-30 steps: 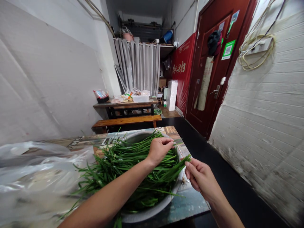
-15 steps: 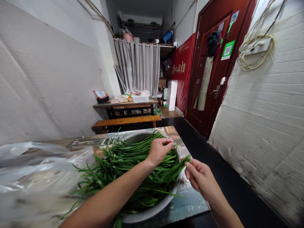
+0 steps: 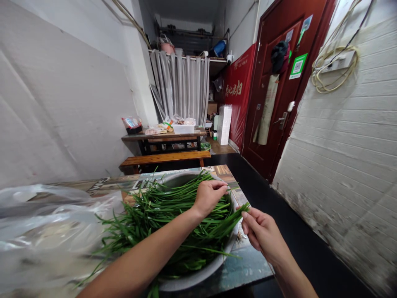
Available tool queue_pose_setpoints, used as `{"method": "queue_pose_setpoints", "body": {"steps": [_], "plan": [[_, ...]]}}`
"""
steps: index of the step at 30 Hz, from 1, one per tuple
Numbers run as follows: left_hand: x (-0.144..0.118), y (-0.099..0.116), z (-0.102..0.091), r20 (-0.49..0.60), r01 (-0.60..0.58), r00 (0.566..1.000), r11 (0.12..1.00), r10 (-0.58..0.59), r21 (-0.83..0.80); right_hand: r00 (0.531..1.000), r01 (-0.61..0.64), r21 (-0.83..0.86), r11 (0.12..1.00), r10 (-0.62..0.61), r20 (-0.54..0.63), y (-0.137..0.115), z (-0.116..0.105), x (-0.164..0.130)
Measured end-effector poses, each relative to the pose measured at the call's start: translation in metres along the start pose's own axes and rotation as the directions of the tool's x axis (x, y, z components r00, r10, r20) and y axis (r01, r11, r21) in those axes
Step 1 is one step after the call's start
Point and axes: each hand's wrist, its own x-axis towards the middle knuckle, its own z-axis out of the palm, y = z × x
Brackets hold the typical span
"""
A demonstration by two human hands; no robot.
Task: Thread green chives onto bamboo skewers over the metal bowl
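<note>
A round metal basin [image 3: 214, 267] is heaped with long green garlic chives [image 3: 173, 207], many of them hanging over its left side. Over the basin's right side, my left hand [image 3: 211, 194] is closed in a pinch, with a thin green bit of chive showing at the fingertips. My right hand [image 3: 263, 229] is just outside the rim, thumb and fingers closed on the ends of a small bunch of chives that still lies across the basin. Below it, a few thin pale tips show beside the rim; what they are I cannot make out.
The basin stands on a patterned table [image 3: 248, 265]. Clear plastic bags [image 3: 58, 231] lie to the left. Farther off are a wooden bench [image 3: 167, 158] and another table carrying a white tub [image 3: 184, 128]. A red door [image 3: 263, 82] is at the right.
</note>
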Motion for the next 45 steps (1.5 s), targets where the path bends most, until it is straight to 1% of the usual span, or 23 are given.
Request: {"method": "queue_pose_setpoints", "body": {"steps": [6,11,19,23,25,28,30,32,35,37,40,42,43,44,45], "plan": [[-0.001,0.001,-0.001,0.018,-0.019,1.0,1.0,0.018,0.019,1.0,0.002,0.003,1.0,-0.002,0.008,0.0,0.001,0.0],[-0.002,-0.002,-0.002,0.024,-0.058,0.998,0.997,0.057,0.056,1.0,0.003,0.008,1.0,-0.003,-0.013,-0.001,0.003,-0.002],[-0.004,-0.001,-0.003,0.042,-0.119,0.993,0.981,0.114,0.151,1.0,0.004,-0.005,1.0,-0.004,-0.012,0.001,0.002,-0.001],[-0.009,0.003,-0.004,0.04,-0.15,0.989,0.965,0.144,0.216,1.0,0.001,0.032,0.999,0.0,-0.027,0.0,0.007,0.002],[-0.016,0.004,-0.003,0.083,-0.168,0.985,0.955,0.152,0.244,0.999,0.033,0.063,0.997,-0.031,-0.035,0.001,0.01,0.006],[-0.027,0.0,-0.003,0.23,-0.209,0.962,0.944,0.151,0.256,0.993,0.094,0.097,0.991,-0.087,-0.073,0.004,0.014,0.012],[-0.032,-0.007,-0.006,0.28,-0.222,0.949,0.934,0.142,0.28,0.991,0.11,0.105,0.988,-0.101,-0.083,0.007,0.015,0.015],[-0.034,-0.015,-0.014,0.27,-0.207,0.956,0.916,0.115,0.342,0.994,0.102,0.111,0.989,-0.096,-0.055,0.01,0.014,0.017],[-0.028,-0.027,-0.034,0.258,-0.179,0.964,0.867,0.061,0.465,0.994,0.106,0.108,0.989,-0.104,-0.022,0.013,0.012,0.015],[-0.021,-0.031,-0.05,0.203,-0.148,0.978,0.828,0.043,0.541,0.989,0.143,0.11,0.984,-0.137,-0.063,0.012,0.012,0.012],[-0.006,-0.029,-0.074,0.092,-0.095,0.994,0.803,0.05,0.588,0.953,0.251,0.145,0.957,-0.218,-0.21,0.007,0.013,0.006],[0.002,-0.023,-0.084,0.049,-0.07,0.998,0.826,0.051,0.56,0.922,0.313,0.16,0.936,-0.259,-0.288,0.003,0.013,0.003],[0.005,-0.018,-0.087,0.025,-0.041,0.999,0.855,0.033,0.517,0.918,0.322,0.157,0.934,-0.268,-0.291,0.001,0.013,0.001],[0.006,-0.013,-0.087,0.0,0.004,1.0,0.894,-0.005,0.447,0.93,0.305,0.15,0.941,-0.26,-0.261,-0.001,0.013,-0.001],[0.005,-0.007,-0.085,-0.014,0.062,0.998,0.934,-0.061,0.352,0.951,0.266,0.138,0.954,-0.236,-0.2,-0.001,0.014,-0.002]]}}
